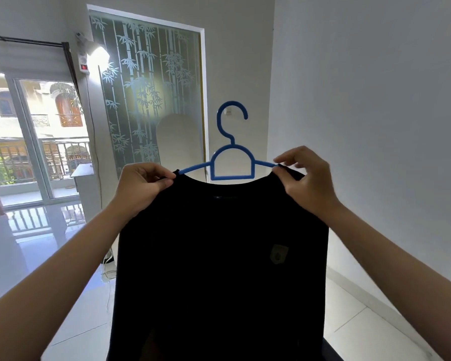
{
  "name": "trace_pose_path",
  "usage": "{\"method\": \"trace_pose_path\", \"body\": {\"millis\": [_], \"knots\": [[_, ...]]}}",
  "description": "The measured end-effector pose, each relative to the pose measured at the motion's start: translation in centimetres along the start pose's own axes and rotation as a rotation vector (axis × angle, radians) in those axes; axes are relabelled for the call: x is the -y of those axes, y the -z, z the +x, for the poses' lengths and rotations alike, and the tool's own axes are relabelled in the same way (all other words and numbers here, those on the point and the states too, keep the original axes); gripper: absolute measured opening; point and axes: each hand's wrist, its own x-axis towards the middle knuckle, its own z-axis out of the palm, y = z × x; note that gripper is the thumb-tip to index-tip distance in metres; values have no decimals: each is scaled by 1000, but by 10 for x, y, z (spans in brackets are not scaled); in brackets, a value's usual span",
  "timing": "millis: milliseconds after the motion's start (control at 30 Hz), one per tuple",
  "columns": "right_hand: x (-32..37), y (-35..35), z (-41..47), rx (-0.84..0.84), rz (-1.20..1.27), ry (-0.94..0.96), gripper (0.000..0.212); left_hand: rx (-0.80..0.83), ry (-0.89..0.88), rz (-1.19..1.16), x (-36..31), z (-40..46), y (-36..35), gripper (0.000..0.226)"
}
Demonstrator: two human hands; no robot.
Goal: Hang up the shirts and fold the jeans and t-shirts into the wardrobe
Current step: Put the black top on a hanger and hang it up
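A black shirt [219, 251] with a small chest badge hangs in front of me on a blue plastic hanger [232, 162], whose hook points up. My left hand [141, 186] pinches the shirt's left shoulder where it meets the hanger arm. On the other side, my right hand [305, 175] pinches the right shoulder at the end of the hanger arm. Both arms are raised and stretched forward. The hanger's arms are mostly hidden inside the shirt. No wardrobe is in view.
A frosted glass door with a bamboo pattern [146, 95] stands straight ahead. A sliding balcony door [37, 136] is at the left. A white wall [370, 126] runs along the right. Glossy white floor tiles [63, 256] lie below.
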Motion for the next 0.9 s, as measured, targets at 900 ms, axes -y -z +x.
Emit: {"method": "trace_pose_path", "body": {"millis": [900], "knots": [[94,-55,-70,-97,-379,96,13,136,47,-117,-25,-67,28,28]]}}
